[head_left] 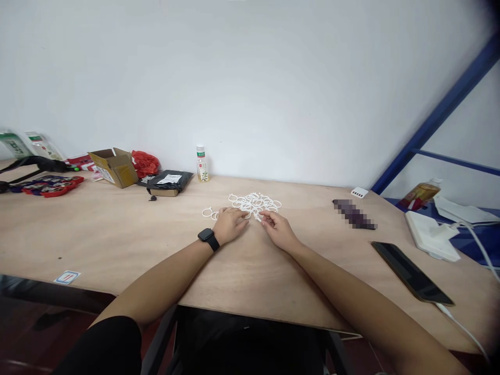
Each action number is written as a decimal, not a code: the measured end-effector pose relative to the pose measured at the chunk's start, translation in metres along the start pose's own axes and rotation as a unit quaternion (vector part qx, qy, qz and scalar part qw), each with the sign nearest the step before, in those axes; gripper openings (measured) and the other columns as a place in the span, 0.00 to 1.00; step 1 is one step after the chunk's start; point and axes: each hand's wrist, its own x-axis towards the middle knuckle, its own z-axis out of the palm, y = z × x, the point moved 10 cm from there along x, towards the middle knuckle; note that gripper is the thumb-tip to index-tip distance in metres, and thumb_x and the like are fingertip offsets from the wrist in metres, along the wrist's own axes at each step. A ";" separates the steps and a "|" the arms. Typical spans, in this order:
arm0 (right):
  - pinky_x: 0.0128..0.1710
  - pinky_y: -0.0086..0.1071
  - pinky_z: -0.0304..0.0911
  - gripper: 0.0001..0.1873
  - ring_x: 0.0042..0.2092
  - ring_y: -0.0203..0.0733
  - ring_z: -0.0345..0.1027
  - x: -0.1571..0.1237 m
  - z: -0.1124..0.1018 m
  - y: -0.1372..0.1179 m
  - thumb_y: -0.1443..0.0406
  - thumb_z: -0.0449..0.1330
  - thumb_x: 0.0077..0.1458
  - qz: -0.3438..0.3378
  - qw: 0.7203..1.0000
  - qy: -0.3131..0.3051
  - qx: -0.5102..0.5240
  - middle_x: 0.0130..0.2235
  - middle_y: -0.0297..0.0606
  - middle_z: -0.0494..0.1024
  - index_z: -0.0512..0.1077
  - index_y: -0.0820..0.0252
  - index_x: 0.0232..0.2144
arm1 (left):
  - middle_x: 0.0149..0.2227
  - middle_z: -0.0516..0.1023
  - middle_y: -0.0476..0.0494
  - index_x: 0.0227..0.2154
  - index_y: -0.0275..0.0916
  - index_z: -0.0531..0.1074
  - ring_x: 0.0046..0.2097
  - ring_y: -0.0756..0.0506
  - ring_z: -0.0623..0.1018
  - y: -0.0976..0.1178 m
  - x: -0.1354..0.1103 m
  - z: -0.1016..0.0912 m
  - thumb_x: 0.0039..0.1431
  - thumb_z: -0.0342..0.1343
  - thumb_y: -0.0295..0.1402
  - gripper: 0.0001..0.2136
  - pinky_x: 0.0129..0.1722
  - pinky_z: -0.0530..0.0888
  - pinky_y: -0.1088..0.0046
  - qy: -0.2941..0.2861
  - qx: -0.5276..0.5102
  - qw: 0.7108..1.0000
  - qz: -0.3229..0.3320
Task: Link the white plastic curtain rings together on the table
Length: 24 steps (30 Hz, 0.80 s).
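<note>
Though open, box (125, 172) apart from rings (254, 201).

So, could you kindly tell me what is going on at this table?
A person is handling a heap of white rings on the wooden table. The right hand appears to pinch a small white piece at the heap's near edge. The left hand is at the heap's near left side; its exact grip is unclear. Another white ring lies left of that hand. Off to the right, a phone lies with a cable plugged in.
</note>
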 end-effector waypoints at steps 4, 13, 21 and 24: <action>0.35 0.32 0.65 0.17 0.34 0.38 0.68 -0.005 0.008 -0.013 0.64 0.55 0.57 -0.010 1.000 -0.006 0.028 0.37 0.38 0.76 0.72 0.58 0.49 | 0.41 0.81 0.46 0.39 0.43 0.76 0.45 0.45 0.76 0.016 -0.002 -0.006 0.62 0.53 0.39 0.10 0.51 0.62 0.62 0.023 -0.028 0.998 0.049; 0.38 0.33 0.67 0.13 0.36 0.39 0.71 -0.006 0.011 -0.008 0.63 0.58 0.56 0.014 0.998 -0.031 0.050 0.37 0.37 0.78 0.75 0.58 0.44 | 0.35 0.81 0.47 0.36 0.42 0.77 0.40 0.46 0.77 0.030 -0.003 -0.010 0.63 0.54 0.37 0.08 0.45 0.65 0.65 0.034 -0.048 0.993 0.104; 0.36 0.31 0.66 0.09 0.33 0.39 0.71 -0.006 0.011 -0.011 0.59 0.59 0.57 0.026 0.996 -0.035 0.075 0.32 0.35 0.78 0.75 0.58 0.34 | 0.33 0.80 0.47 0.33 0.41 0.77 0.38 0.46 0.76 0.042 -0.006 -0.006 0.63 0.54 0.37 0.09 0.43 0.68 0.66 0.029 -0.077 0.987 0.140; 0.34 0.30 0.65 0.09 0.32 0.37 0.69 -0.006 0.011 -0.013 0.59 0.59 0.57 0.022 0.996 -0.036 0.076 0.31 0.34 0.77 0.75 0.58 0.34 | 0.33 0.80 0.46 0.34 0.41 0.76 0.38 0.46 0.76 0.042 -0.007 -0.006 0.64 0.53 0.38 0.09 0.43 0.68 0.67 0.030 -0.079 0.985 0.151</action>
